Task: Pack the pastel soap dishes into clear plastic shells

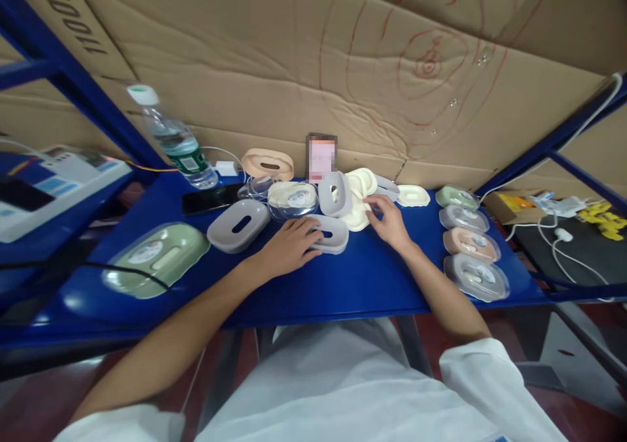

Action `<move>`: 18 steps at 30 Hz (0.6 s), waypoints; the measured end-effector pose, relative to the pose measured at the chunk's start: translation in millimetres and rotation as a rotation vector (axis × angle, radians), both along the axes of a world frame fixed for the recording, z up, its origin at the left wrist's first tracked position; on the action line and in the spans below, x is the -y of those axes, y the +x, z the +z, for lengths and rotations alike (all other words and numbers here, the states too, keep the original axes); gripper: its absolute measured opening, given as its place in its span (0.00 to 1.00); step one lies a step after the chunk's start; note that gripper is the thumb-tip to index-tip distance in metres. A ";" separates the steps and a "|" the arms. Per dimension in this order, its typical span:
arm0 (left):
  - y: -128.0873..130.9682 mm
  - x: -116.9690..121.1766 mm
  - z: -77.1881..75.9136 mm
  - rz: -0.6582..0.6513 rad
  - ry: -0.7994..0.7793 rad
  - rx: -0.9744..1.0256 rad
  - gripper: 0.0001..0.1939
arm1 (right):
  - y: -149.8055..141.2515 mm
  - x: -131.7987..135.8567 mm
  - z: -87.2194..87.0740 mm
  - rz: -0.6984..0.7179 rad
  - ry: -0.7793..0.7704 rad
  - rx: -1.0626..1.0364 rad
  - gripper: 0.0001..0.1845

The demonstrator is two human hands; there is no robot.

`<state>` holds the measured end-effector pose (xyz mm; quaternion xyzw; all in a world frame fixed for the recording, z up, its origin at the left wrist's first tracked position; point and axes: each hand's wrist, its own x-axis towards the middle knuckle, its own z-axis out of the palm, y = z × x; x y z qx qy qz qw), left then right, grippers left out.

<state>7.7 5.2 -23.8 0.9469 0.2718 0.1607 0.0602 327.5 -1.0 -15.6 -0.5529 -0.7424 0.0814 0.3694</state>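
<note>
My left hand (295,243) is closed around the left end of a grey oval plastic dish (337,232) with a slot in its floor, fingers over the top and thumb at the near side. Just right of it, my right hand (388,221) has its fingertips and thumb at the edge of a cream plastic piece (356,217). Another grey oval dish (337,200) leans tilted behind the first, against the cream parts. A third grey slotted dish (220,233) lies left of my left hand. Clear covers with a cream part (287,196) inside sit between them.
A peach dish (255,164) and a phone with a lit screen (322,158) stand against the cardboard. A water bottle (179,145), a dark phone (210,198) and a green covered box (151,259) are left. Several covered boxes (473,245) line the right. The table (313,295) is blue.
</note>
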 end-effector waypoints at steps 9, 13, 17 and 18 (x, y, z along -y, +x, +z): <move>3.5 2.4 15.6 0.110 0.065 0.307 0.15 | 16.1 8.7 15.9 -0.007 0.073 -0.051 0.10; 7.3 4.5 10.0 0.088 0.084 0.332 0.14 | 6.1 7.6 5.2 0.093 -0.036 -0.056 0.10; 15.1 12.4 -2.0 0.003 0.061 0.220 0.13 | -11.1 14.5 0.0 0.237 -0.136 -0.025 0.18; 16.9 14.9 -4.7 -0.026 0.051 0.186 0.13 | -13.3 17.2 1.8 0.276 -0.149 0.004 0.21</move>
